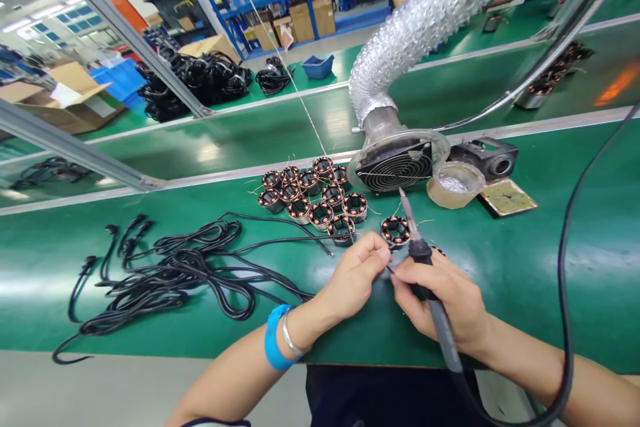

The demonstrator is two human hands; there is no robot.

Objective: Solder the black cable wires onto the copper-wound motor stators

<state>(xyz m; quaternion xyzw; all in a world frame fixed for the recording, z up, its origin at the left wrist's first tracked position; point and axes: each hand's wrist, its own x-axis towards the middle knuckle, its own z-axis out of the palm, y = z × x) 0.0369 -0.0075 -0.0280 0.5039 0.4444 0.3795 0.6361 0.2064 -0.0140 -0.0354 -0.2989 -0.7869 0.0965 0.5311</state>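
My right hand is closed around a soldering iron, its tip pointing up and away from me. My left hand is pinched, and a thin dark wire runs between its fingertips and those of my right hand. Just beyond the fingers stands a motor stator with copper windings and loose thin leads. Another stator is mostly hidden behind my right hand. To the left sits a group of several similar stators. Black power cables lie coiled on the green bench left of my hands.
Behind the stators, a fan-like extractor grille hangs from a silver flexible duct. Beside it are a round pale container, a dark soldering-iron holder and a yellowish pad. The iron's cord loops at right. Another person works across the bench.
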